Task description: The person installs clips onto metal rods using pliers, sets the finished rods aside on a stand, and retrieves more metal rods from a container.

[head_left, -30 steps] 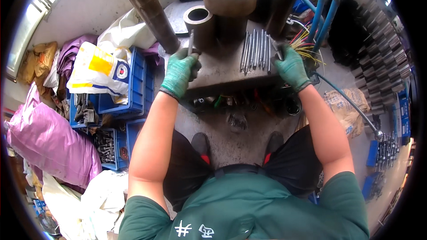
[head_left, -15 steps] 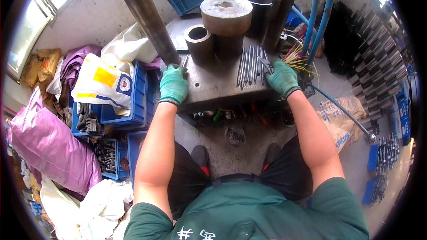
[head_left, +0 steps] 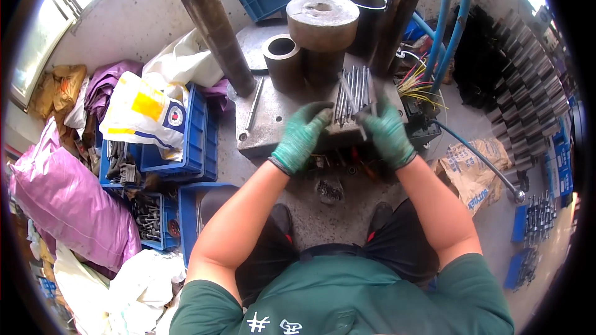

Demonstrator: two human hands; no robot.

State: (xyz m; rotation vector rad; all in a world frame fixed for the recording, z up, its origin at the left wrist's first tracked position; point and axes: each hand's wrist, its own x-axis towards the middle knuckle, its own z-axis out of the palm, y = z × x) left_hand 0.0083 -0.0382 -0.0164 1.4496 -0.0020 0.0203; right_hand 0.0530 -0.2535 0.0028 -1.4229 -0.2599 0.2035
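On the steel block (head_left: 270, 130) a single metal rod (head_left: 254, 105) lies at the left. Several similar rods (head_left: 352, 87) lie side by side at the right. In a green glove, my left hand (head_left: 303, 136) hovers over the block's front edge, thumb and fingers slightly apart, with nothing visible between them. My right hand (head_left: 388, 133), gloved alike, is closed beside the row of rods. From its fingers a slender metal piece (head_left: 349, 94) slants up and left, blurred by motion. Whether this is a rod or part of a tool, I cannot tell.
Behind the rods stand a hollow cylinder (head_left: 282, 62) and a thick round metal block (head_left: 323, 22). Dark columns (head_left: 214, 31) rise either side. Blue crates (head_left: 189, 142) and a pink sack (head_left: 74, 198) crowd the left; blue hoses (head_left: 447, 37) hang at the right.
My left hand has moved right from the block's left side toward the middle, leaving the single rod lying there. A dark plier-like tool seen at my right hand no longer shows clearly.
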